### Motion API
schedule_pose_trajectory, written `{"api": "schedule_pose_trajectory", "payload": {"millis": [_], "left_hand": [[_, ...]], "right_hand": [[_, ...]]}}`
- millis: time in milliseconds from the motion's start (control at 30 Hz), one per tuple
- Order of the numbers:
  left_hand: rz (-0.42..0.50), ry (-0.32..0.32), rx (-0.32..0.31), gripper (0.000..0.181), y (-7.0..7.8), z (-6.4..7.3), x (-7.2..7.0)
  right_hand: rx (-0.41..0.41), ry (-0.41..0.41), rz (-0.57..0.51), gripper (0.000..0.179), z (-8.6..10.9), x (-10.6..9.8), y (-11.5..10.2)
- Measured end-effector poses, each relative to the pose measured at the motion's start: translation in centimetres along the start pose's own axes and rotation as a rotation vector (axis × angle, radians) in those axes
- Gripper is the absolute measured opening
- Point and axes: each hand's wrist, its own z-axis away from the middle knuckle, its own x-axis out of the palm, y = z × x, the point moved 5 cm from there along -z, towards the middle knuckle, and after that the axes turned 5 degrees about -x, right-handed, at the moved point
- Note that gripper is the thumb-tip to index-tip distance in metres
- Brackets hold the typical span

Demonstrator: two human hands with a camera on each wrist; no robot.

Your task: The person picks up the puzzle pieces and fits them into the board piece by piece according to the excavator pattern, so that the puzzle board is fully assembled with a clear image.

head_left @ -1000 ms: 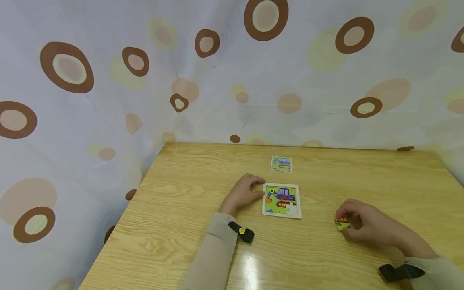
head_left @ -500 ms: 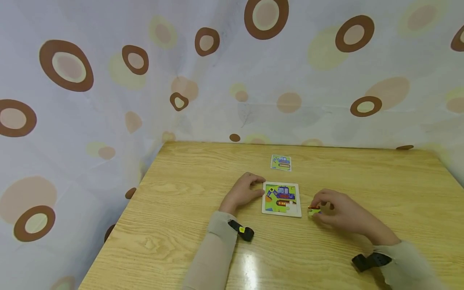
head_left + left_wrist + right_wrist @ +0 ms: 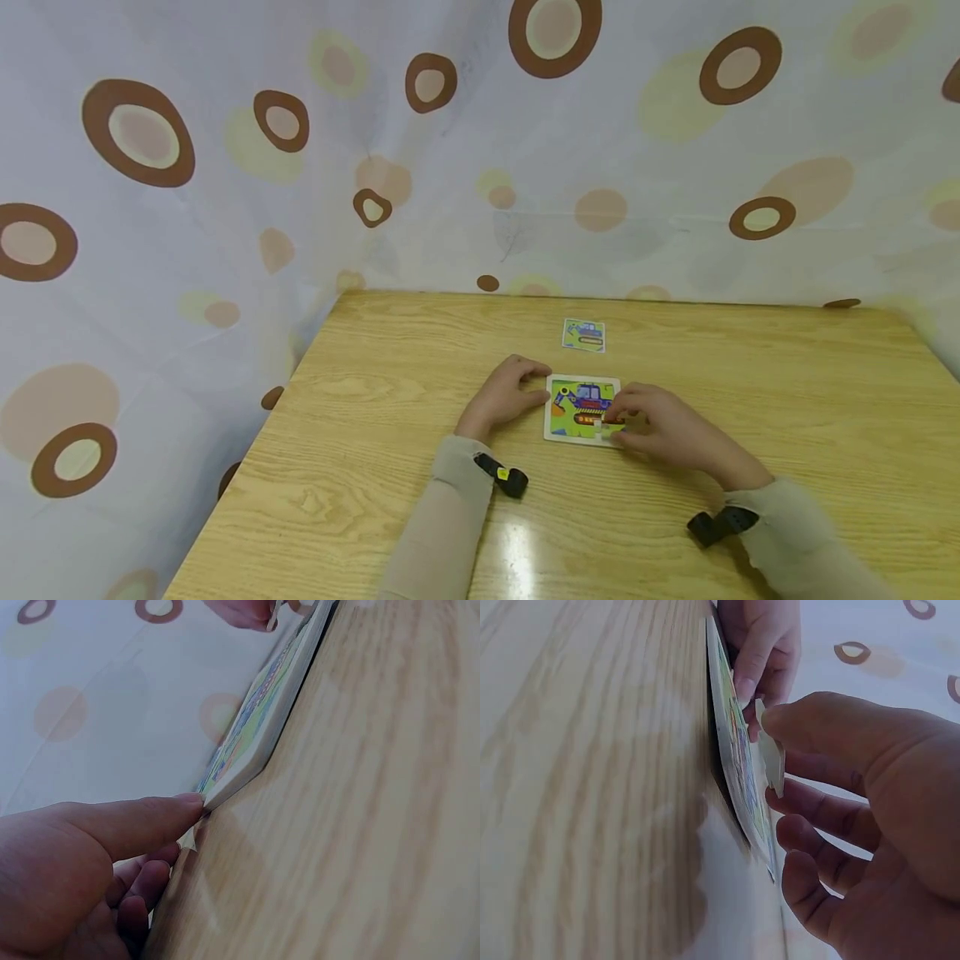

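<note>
A square jigsaw puzzle (image 3: 577,406) in a pale tray lies on the table, its picture a blue digger on green. A pale gap shows at its lower right. My left hand (image 3: 508,398) touches the tray's left edge. In the left wrist view the thumb (image 3: 161,823) lies straight against a corner of the tray. Over the lower right of the puzzle, my right hand (image 3: 667,429) pinches a puzzle piece (image 3: 771,750) between thumb and fingers. The right wrist view shows this piece tilted and held just off the puzzle's surface.
A small picture card (image 3: 583,335) with the same digger lies behind the puzzle. The wooden table (image 3: 360,392) ends at a patterned cloth wall (image 3: 450,167) at the back and left.
My right hand has carried the puzzle piece leftward across the table, from well right of the tray to above its lower right corner. My left hand has stayed at the tray's edge.
</note>
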Motion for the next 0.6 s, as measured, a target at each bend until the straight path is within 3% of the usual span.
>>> {"api": "schedule_pose_trajectory", "payload": {"millis": [300, 600], "left_hand": [[-0.003, -0.013, 0.007, 0.037, 0.3, -0.13, 0.37], [-0.009, -0.01, 0.01, 0.038, 0.3, -0.52, 0.26]], "right_hand": [[0.009, -0.029, 0.03, 0.014, -0.53, 0.65, -0.14], [0.072, -0.041, 0.052, 0.014, -0.82, 0.59, 0.11]]}}
